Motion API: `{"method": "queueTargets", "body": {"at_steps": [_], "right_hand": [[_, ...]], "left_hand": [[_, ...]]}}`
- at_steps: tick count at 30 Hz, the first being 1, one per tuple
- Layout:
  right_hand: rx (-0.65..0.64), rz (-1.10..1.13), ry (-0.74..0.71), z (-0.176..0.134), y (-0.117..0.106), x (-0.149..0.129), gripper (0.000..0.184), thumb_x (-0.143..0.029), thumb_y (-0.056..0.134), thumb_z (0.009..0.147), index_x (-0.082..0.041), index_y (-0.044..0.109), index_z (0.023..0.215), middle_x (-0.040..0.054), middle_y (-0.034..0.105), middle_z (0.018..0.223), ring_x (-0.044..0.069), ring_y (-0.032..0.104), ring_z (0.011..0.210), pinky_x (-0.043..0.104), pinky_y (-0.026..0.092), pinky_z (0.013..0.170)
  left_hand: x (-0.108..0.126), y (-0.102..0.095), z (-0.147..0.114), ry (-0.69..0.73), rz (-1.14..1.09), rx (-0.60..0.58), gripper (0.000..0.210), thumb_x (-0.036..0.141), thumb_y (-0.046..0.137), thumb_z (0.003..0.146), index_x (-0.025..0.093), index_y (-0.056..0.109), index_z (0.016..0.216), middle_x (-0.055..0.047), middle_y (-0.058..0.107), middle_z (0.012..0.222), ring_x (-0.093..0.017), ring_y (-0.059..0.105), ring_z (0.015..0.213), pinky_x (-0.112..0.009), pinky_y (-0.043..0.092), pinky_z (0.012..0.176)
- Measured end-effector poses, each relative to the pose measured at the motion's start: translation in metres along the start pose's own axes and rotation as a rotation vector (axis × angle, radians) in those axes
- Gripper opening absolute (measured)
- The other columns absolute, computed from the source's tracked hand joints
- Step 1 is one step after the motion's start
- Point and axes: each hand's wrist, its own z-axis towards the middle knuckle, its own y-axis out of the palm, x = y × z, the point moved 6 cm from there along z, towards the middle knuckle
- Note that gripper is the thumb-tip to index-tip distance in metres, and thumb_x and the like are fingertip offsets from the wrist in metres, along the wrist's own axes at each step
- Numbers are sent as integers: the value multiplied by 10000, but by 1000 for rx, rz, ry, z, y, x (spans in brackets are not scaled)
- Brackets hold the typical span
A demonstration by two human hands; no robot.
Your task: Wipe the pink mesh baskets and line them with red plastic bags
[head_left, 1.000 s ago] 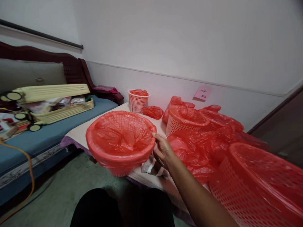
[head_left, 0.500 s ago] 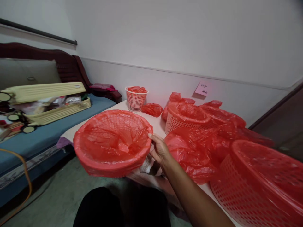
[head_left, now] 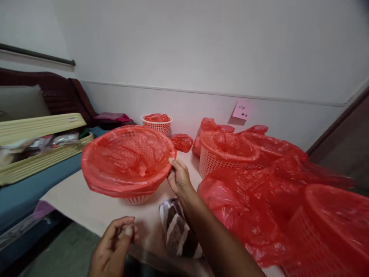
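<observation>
A left hand (head_left: 111,246) hovers at the near edge of a cream-topped table (head_left: 86,204), fingers loosely curled toward the thumb and holding nothing. Just beyond it, a striped cloth (head_left: 177,231) lies under the outstretched right forearm. The right hand (head_left: 178,177) grips the rim of a large basket (head_left: 127,161) lined with a red plastic bag, thumb on top of the rim and fingers closed beneath it; the basket sits tilted above the tabletop at centre-left, its white lattice base showing below the liner. To the right, a heap of loose red bags (head_left: 245,200) spreads across the table beside another red-lined basket (head_left: 331,227) at the near corner. Farther back stands a white lattice basket (head_left: 225,154) with a red liner, and behind the held basket a smaller lined basket (head_left: 157,123) near the wall. A pink note (head_left: 241,110) is stuck to the wall panel. At far left, a yellow suitcase (head_left: 37,150) lies open on a blue-covered bed.
</observation>
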Motion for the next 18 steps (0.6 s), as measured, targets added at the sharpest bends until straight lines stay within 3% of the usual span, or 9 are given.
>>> {"method": "queueTargets", "body": {"at_steps": [5,9,14,18], "right_hand": [[15,-30,15,38,-9,17,276,-309,728,646,-231,472,714,-62,597,625,120,593,588,248,486,596],[-15,-93,84,61,-19,16,296,-357,751,658,-225,504,753,-57,605,603,106,572,517,226,469,537],[-90,-226,222,74,-46,6,362,-486,762,668,-197,570,770,-26,612,590,110,551,452,223,427,448],[60,-388,229,92,-96,18,411,-597,634,759,-197,543,742,-49,556,577,70,490,426,195,395,440]], "left_hand": [[-61,40,52,18,-53,76,467,582,734,645,216,647,921,-65,729,927,-244,671,886,-323,516,797],[-98,58,72,-73,-65,25,417,550,765,606,221,665,841,-76,736,900,-268,684,868,-336,538,776],[-96,69,96,-107,-69,-63,437,585,748,604,226,673,841,-74,732,837,-272,685,790,-349,554,681],[-86,61,124,-77,-28,-13,482,610,752,557,214,670,820,-83,736,835,-290,676,828,-375,539,753]]}}
